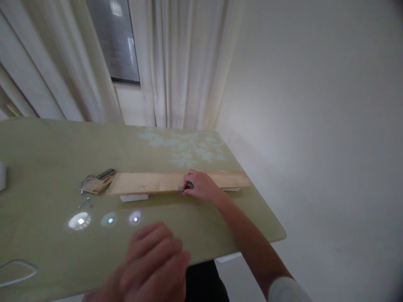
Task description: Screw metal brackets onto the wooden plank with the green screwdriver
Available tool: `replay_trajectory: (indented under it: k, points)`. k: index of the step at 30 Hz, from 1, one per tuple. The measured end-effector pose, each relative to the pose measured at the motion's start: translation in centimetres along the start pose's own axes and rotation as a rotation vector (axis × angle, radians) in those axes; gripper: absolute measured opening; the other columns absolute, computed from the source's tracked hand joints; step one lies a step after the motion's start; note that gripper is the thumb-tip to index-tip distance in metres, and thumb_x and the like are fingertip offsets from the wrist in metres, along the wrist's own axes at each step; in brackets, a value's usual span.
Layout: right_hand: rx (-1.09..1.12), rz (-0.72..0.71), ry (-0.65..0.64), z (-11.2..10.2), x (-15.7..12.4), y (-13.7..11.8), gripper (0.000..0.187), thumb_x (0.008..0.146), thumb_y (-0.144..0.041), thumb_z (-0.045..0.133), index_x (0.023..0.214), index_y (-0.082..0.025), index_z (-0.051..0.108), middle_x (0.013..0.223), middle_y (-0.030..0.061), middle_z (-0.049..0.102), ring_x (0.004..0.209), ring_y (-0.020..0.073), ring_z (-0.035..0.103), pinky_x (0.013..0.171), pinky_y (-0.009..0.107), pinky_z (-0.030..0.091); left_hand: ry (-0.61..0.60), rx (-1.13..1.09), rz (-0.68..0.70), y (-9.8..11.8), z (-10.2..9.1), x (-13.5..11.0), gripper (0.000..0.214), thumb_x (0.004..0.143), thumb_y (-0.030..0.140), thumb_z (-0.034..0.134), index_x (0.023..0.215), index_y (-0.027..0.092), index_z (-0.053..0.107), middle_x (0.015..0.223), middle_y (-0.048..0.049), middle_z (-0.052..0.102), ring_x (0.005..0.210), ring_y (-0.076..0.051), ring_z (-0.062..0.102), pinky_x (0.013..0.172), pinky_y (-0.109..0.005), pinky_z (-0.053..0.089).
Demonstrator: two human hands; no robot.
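A long pale wooden plank (151, 183) lies across the green table (47, 151), raised on small white blocks (134, 197). My right hand (201, 186) rests on the plank's near edge towards its right end, fingers closed round a small tool with a red and green handle (189, 185). My left hand (157, 262) hovers low over the table's near edge, blurred by motion, with its fingers held together and nothing visible in them.
At the plank's left end lie a small wooden piece (94, 185), metal hinges (105, 173) and loose screws (85, 203). A white object (2, 176) sits at the far left edge. Curtains (182, 63) hang behind the table; a bare wall and floor lie right.
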State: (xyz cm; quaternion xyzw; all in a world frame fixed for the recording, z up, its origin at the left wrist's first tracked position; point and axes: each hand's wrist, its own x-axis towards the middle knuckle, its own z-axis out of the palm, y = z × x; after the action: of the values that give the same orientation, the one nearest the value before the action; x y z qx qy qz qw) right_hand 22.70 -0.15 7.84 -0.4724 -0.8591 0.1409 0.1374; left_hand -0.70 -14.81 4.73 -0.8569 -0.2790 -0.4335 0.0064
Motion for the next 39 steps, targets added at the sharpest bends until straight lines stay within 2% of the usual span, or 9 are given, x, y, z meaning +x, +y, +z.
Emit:
replay_trajectory:
  k: [3,5,7,9,14,20,28,35,39]
  points:
    - [-0.005,0.004,0.012,0.2,-0.2,0.1,0.015,0.086,-0.027,0.084,0.088,-0.02,0.071,0.096,0.0001,0.063,0.08,0.014,0.057,0.069,0.026,0.033,0.011,0.115,-0.041,-5.3,3.0,5.8,0.018,0.104,0.024,0.051,0.103,0.023,0.069,0.086,-0.0047,0.07,0.078,-0.02,0.064,0.072,-0.035,0.054]
    - [-0.006,0.016,0.026,0.5,-0.4,0.0,0.012,0.088,-0.027,0.082,0.09,-0.021,0.071,0.096,0.0005,0.063,0.079,0.0144,0.057,0.069,0.027,0.033,-0.125,0.163,-0.156,-8.6,4.3,8.1,0.015,0.103,0.028,0.055,0.101,0.021,0.069,0.093,-0.0055,0.072,0.086,-0.022,0.066,0.078,-0.037,0.053]
    - [-0.002,0.026,0.036,0.7,-0.7,-0.1,0.01,0.09,-0.028,0.079,0.091,-0.021,0.071,0.097,0.0011,0.064,0.08,0.0145,0.059,0.069,0.027,0.034,-0.28,0.125,-0.174,-10.8,4.8,8.8,0.013,0.1,0.033,0.063,0.103,0.023,0.07,0.101,-0.0052,0.073,0.094,-0.023,0.067,0.083,-0.037,0.051]
    - [0.016,0.03,0.032,0.8,-1.0,-0.1,0.007,0.093,-0.028,0.077,0.093,-0.022,0.072,0.1,0.0017,0.065,0.082,0.015,0.061,0.071,0.027,0.037,-0.344,0.074,-0.173,-12.0,5.0,8.3,0.012,0.098,0.035,0.068,0.1,0.024,0.072,0.102,-0.0045,0.073,0.094,-0.022,0.066,0.084,-0.036,0.05]
    - [0.13,0.063,0.027,0.7,-2.2,0.5,0.01,0.091,-0.023,0.077,0.101,-0.026,0.074,0.109,0.0026,0.069,0.092,0.0178,0.067,0.08,0.029,0.045,-0.312,0.021,-0.152,-12.2,5.1,6.6,0.014,0.1,0.035,0.067,0.096,0.025,0.075,0.101,-0.0046,0.073,0.092,-0.021,0.065,0.083,-0.036,0.048]
    - [0.114,0.105,0.033,0.8,-2.9,0.9,0.006,0.094,-0.022,0.074,0.099,-0.025,0.073,0.107,0.0033,0.068,0.09,0.0181,0.068,0.078,0.03,0.048,-0.278,0.018,-0.107,-12.3,5.3,6.2,0.012,0.101,0.034,0.067,0.101,0.026,0.076,0.102,-0.0033,0.074,0.092,-0.02,0.064,0.084,-0.036,0.048]
    - [0.195,0.135,0.037,0.8,-3.0,1.1,0.012,0.09,-0.021,0.079,0.099,-0.027,0.073,0.108,0.0021,0.068,0.091,0.0173,0.067,0.081,0.03,0.049,-0.205,0.007,-0.14,-11.7,5.3,5.9,0.013,0.101,0.034,0.067,0.101,0.023,0.072,0.1,-0.0027,0.073,0.09,-0.02,0.063,0.082,-0.036,0.047]
    - [0.213,0.106,0.043,0.7,-3.2,1.0,0.011,0.091,-0.021,0.077,0.101,-0.026,0.073,0.11,0.0021,0.068,0.094,0.0172,0.067,0.084,0.03,0.05,-0.206,0.019,-0.131,-11.3,5.3,6.1,0.014,0.101,0.035,0.068,0.101,0.021,0.07,0.101,-0.0039,0.073,0.092,-0.02,0.064,0.085,-0.036,0.046]
    - [0.23,0.057,0.053,0.3,-3.0,0.6,0.003,0.095,-0.025,0.074,0.098,-0.024,0.074,0.104,0.0022,0.068,0.093,0.0171,0.067,0.084,0.029,0.05,-0.181,0.039,-0.072,-11.3,5.6,6.1,0.012,0.103,0.032,0.065,0.102,0.022,0.072,0.1,-0.0027,0.075,0.09,-0.019,0.064,0.085,-0.036,0.044]
